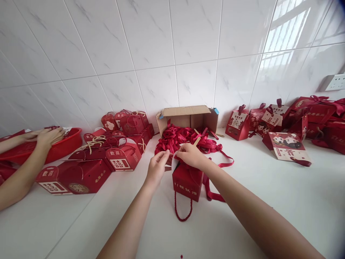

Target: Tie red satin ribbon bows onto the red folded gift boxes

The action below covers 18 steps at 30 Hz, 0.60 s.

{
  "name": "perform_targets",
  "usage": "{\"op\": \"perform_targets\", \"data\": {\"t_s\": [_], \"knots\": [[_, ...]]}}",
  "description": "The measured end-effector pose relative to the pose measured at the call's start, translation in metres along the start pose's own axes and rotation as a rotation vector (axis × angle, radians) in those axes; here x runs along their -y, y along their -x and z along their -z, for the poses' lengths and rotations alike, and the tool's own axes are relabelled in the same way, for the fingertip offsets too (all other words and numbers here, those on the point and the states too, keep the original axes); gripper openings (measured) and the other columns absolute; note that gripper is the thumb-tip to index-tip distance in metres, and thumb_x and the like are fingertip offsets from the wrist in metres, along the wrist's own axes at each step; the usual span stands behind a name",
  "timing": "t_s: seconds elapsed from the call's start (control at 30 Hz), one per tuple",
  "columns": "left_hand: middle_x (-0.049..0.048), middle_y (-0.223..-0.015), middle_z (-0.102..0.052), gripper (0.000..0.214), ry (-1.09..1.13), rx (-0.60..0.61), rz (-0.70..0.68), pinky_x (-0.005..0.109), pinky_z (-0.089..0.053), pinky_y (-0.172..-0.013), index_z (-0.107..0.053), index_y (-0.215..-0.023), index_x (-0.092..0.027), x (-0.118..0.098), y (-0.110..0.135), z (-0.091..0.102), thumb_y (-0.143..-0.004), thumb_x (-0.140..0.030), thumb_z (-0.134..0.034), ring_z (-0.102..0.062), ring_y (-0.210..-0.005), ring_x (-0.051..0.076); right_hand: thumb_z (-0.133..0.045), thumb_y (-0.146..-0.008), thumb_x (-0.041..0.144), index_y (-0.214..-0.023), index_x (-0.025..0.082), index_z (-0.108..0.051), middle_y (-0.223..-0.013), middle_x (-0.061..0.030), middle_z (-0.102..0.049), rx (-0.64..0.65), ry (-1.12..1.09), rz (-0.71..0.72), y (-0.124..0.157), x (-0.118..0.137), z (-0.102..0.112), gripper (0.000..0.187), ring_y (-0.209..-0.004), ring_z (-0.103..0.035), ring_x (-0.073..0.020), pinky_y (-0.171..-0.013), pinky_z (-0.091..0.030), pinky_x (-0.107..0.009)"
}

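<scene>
A small red gift box (187,183) with gold characters stands on the white surface in front of me, a red cord loop (183,210) hanging from its near side. My left hand (157,165) and my right hand (190,155) are both pinched together just above the box's top, fingers closed on a white and red piece (174,160) at the box's top. A red ribbon (212,190) trails from the box to the right. Behind the hands lies a heap of red ribbons (185,138) spilling from an open cardboard box (188,117).
Several red gift boxes (113,158) lie piled at the left and more decorated ones (285,133) at the right, against the white tiled wall. Another person's hands (45,136) rest on a red basin (68,144) at far left. A wall socket (335,82) is at right.
</scene>
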State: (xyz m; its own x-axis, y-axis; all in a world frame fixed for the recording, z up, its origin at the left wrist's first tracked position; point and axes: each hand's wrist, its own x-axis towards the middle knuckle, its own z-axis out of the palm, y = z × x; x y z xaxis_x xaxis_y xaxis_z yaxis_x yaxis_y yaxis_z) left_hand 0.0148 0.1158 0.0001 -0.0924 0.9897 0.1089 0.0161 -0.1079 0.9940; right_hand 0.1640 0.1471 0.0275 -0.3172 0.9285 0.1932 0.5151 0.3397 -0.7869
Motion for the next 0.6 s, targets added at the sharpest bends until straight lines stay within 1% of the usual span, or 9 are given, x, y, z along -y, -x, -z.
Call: {"op": "perform_targets", "data": {"t_s": [0.13, 0.2, 0.27, 0.33, 0.4, 0.5, 0.53, 0.57, 0.6], "knots": [[-0.0003, -0.068, -0.059, 0.026, 0.101, 0.022, 0.064, 0.019, -0.045, -0.051, -0.064, -0.074, -0.017, 0.003, 0.0, 0.0, -0.069, -0.041, -0.07, -0.054, -0.06, 0.011, -0.051, -0.076, 0.018, -0.052, 0.018, -0.042, -0.053, 0.0026, -0.042, 0.052, -0.023, 0.004, 0.002, 0.001, 0.001, 0.026, -0.051, -0.038, -0.0102, -0.05, -0.027, -0.025], [0.001, -0.066, -0.06, 0.023, 0.126, 0.053, 0.097, 0.02, -0.046, -0.05, -0.064, -0.071, -0.015, 0.003, -0.001, 0.0, -0.066, -0.035, -0.073, -0.055, -0.058, 0.012, -0.053, -0.077, 0.02, -0.054, 0.018, -0.045, -0.055, 0.0026, -0.044, 0.066, -0.037, 0.023, 0.002, 0.0, 0.001, 0.024, -0.053, -0.04, -0.0105, -0.051, -0.028, -0.024], [0.0026, -0.064, -0.06, 0.021, 0.163, 0.045, 0.112, 0.022, -0.047, -0.049, -0.062, -0.069, -0.014, 0.001, -0.005, 0.003, -0.066, -0.031, -0.074, -0.056, -0.056, 0.013, -0.053, -0.08, 0.025, -0.056, 0.017, -0.047, -0.056, 0.0029, -0.044, 0.062, -0.05, 0.046, 0.002, 0.0, 0.002, 0.026, -0.054, -0.04, -0.0104, -0.051, -0.029, -0.024], [0.0022, -0.063, -0.058, 0.019, 0.215, -0.049, 0.08, 0.022, -0.048, -0.05, -0.058, -0.069, -0.015, -0.004, -0.011, 0.011, -0.07, -0.03, -0.07, -0.057, -0.056, 0.012, -0.048, -0.085, 0.033, -0.058, 0.018, -0.046, -0.056, 0.0036, -0.041, 0.032, -0.063, 0.074, 0.001, 0.002, 0.006, 0.031, -0.054, -0.038, -0.0103, -0.051, -0.029, -0.024], [0.0018, -0.068, -0.058, 0.016, 0.267, -0.211, 0.006, 0.021, -0.05, -0.056, -0.053, -0.071, -0.018, -0.008, -0.019, 0.025, -0.078, -0.03, -0.059, -0.059, -0.062, 0.011, -0.042, -0.089, 0.039, -0.063, 0.017, -0.048, -0.059, 0.0032, -0.041, -0.08, -0.086, 0.117, 0.003, 0.007, 0.016, 0.035, -0.057, -0.04, -0.0109, -0.054, -0.031, -0.024], [0.004, -0.092, -0.061, 0.016, 0.285, -0.433, -0.102, 0.021, -0.051, -0.071, -0.049, -0.082, -0.021, -0.01, -0.029, 0.046, -0.088, -0.032, -0.039, -0.063, -0.085, 0.011, -0.043, -0.089, 0.046, -0.081, 0.016, -0.058, -0.067, 0.0011, -0.049, -0.28, -0.174, 0.129, 0.015, 0.016, 0.038, 0.034, -0.063, -0.046, -0.0127, -0.057, -0.035, -0.025], [0.004, -0.101, -0.06, 0.016, 0.265, -0.48, -0.127, 0.023, -0.051, -0.076, -0.05, -0.087, -0.023, -0.009, -0.031, 0.05, -0.088, -0.032, -0.037, -0.062, -0.094, 0.013, -0.045, -0.088, 0.047, -0.088, 0.017, -0.06, -0.07, 0.0004, -0.052, -0.31, -0.211, 0.106, 0.022, 0.018, 0.046, 0.034, -0.064, -0.048, -0.013, -0.057, -0.036, -0.025], [0.0034, -0.108, -0.059, 0.014, 0.232, -0.505, -0.145, 0.024, -0.05, -0.08, -0.05, -0.092, -0.024, -0.007, -0.031, 0.051, -0.086, -0.033, -0.041, -0.059, -0.102, 0.014, -0.047, -0.087, 0.048, -0.093, 0.017, -0.06, -0.073, 0.0, -0.054, -0.314, -0.238, 0.071, 0.031, 0.019, 0.053, 0.034, -0.065, -0.049, -0.013, -0.057, -0.037, -0.025], [0.0029, -0.112, -0.058, 0.015, 0.187, -0.501, -0.158, 0.026, -0.048, -0.083, -0.052, -0.095, -0.025, -0.004, -0.031, 0.05, -0.083, -0.033, -0.047, -0.056, -0.109, 0.016, -0.049, -0.086, 0.049, -0.094, 0.018, -0.06, -0.075, -0.0005, -0.056, -0.3, -0.249, 0.037, 0.04, 0.017, 0.058, 0.033, -0.065, -0.05, -0.013, -0.057, -0.038, -0.025]]}}
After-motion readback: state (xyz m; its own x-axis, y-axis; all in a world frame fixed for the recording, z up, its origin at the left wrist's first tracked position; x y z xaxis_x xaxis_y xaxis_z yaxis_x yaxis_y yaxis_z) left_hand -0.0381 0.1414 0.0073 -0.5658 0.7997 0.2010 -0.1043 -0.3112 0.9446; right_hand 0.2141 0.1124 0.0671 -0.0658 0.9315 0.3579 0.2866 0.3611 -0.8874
